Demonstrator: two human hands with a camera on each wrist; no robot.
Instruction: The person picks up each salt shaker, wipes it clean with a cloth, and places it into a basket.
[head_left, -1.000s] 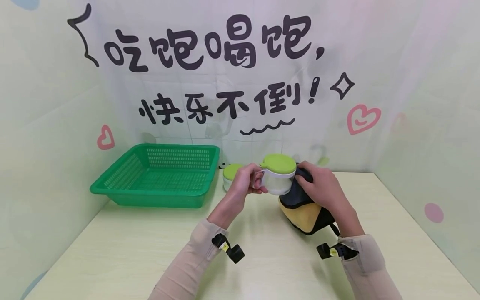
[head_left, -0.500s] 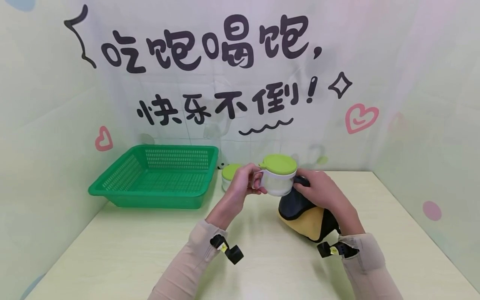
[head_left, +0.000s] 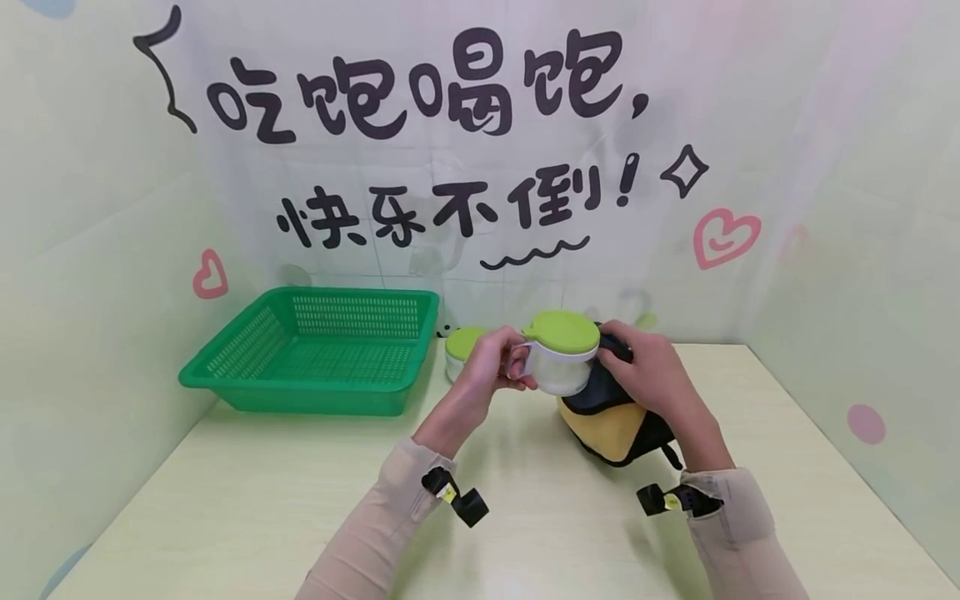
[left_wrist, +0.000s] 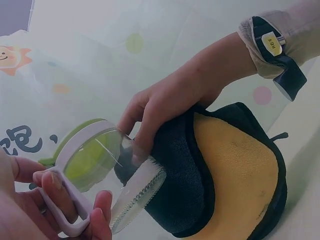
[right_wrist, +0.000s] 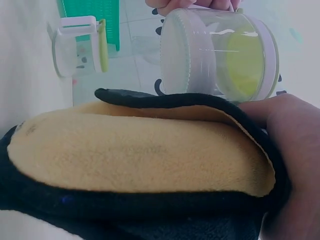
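My left hand (head_left: 491,362) grips the handle of a clear seasoning jar (head_left: 558,373) with a green lid and white collar, held up above the table. In the left wrist view, its fingers curl round the white handle (left_wrist: 75,222). My right hand (head_left: 651,367) pinches a folded cleaning cloth (head_left: 607,429), dark blue on one side and yellow on the other, with black edging. The dark part of the cloth lies against the jar's right side, and its lower part hangs down towards the table. In the right wrist view, the cloth (right_wrist: 140,150) hides part of the right hand.
A second green-lidded jar (head_left: 459,350) stands behind my left hand, partly hidden by it. To its left, a green perforated basket (head_left: 300,398) sits on the table (head_left: 300,492). A printed backdrop (head_left: 645,275) rises behind the table's far edge.
Over the last half second, the right hand and cloth have risen a little along the jar's side, after dipping lower before. The jar has shifted slightly right, still in the left hand.
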